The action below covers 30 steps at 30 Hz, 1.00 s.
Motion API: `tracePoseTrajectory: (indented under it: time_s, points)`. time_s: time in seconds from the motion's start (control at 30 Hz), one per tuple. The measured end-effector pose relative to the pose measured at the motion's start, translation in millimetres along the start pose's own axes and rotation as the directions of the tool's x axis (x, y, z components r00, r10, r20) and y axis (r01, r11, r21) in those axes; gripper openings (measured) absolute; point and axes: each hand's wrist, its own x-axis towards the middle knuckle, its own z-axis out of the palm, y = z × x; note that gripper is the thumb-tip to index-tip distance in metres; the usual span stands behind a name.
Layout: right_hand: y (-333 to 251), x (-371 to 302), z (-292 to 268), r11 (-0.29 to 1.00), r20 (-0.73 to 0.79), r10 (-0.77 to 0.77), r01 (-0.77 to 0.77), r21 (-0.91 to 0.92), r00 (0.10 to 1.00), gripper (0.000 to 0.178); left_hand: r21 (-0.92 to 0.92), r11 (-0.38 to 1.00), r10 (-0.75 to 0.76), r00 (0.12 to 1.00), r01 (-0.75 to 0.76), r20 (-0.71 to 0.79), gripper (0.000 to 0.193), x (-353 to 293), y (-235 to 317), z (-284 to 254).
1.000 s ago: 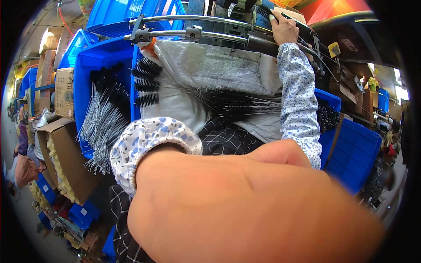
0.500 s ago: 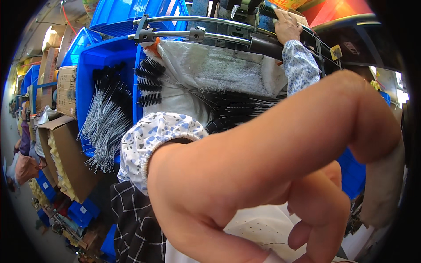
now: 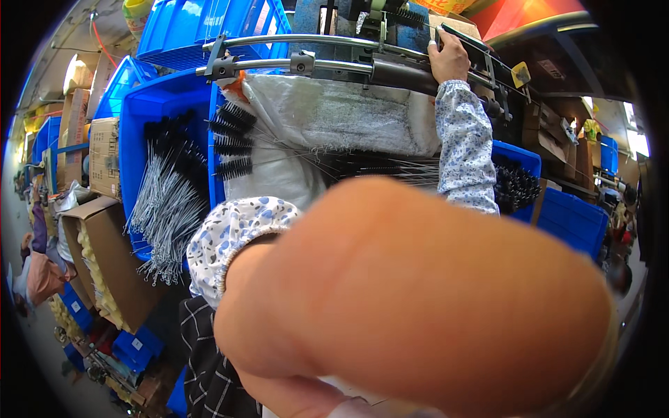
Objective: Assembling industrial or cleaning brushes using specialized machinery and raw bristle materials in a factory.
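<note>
My left hand (image 3: 418, 292) looms very close and blurred across the lower middle, its fingers hidden behind its own back. Farther off, my right hand (image 3: 449, 59) reaches to the right end of a machine with two steel rails (image 3: 279, 64). Its fingers are curled in beside a dark bar, and what they pinch is too small to make out. Just left of it, a black bristle brush (image 3: 405, 14) sits on the machine. Below the rails, several black wire-stemmed brushes (image 3: 233, 143) lie on a whitish woven sack (image 3: 341, 111).
At left, a blue bin (image 3: 129, 153) holds a heap of brushes (image 3: 164, 202) with looped wire ends. Another blue bin (image 3: 523, 157) with dark brushes stands right of my right sleeve. Cardboard boxes (image 3: 111, 254) line the left side, where another person (image 3: 45, 268) is partly visible.
My left hand has come nearer the camera and turned, hiding the fingers that showed before. My right hand's fingers are more curled at the machine. The view has shifted slightly.
</note>
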Motion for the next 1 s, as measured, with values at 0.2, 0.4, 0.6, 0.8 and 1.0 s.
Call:
tracePoseTrajectory:
  time_s: [0.2,0.4,0.6,0.8,1.0]
  points:
    - [-23.0,-2.5,2.6,1.000,-0.010,0.007,-0.007,-0.013,1.000,0.035,-0.005,1.000,0.006,1.000,-0.006,-0.024,0.031,-0.9,0.9,-0.8]
    - [-39.2,-5.1,8.3,1.000,-0.036,-0.023,0.023,-0.008,0.999,0.034,-0.018,1.000,0.007,0.998,-0.008,-0.056,0.034,-6.2,1.4,-3.9]
    - [-67.5,-6.6,11.8,1.000,-0.028,-0.014,0.013,-0.027,1.000,0.034,-0.046,0.999,0.005,0.997,-0.008,-0.079,0.037,-8.9,1.6,-6.3]
    - [-87.3,-7.0,29.3,0.998,-0.028,-0.034,0.032,-0.054,0.999,0.035,-0.060,0.998,-0.008,0.995,0.002,-0.096,0.040,-8.1,1.2,-3.6]
    - [-70.5,-8.3,17.5,0.995,-0.010,-0.013,0.012,-0.099,1.000,0.036,-0.080,0.997,-0.014,0.994,0.006,-0.105,0.043,-12.8,5.0,-7.2]
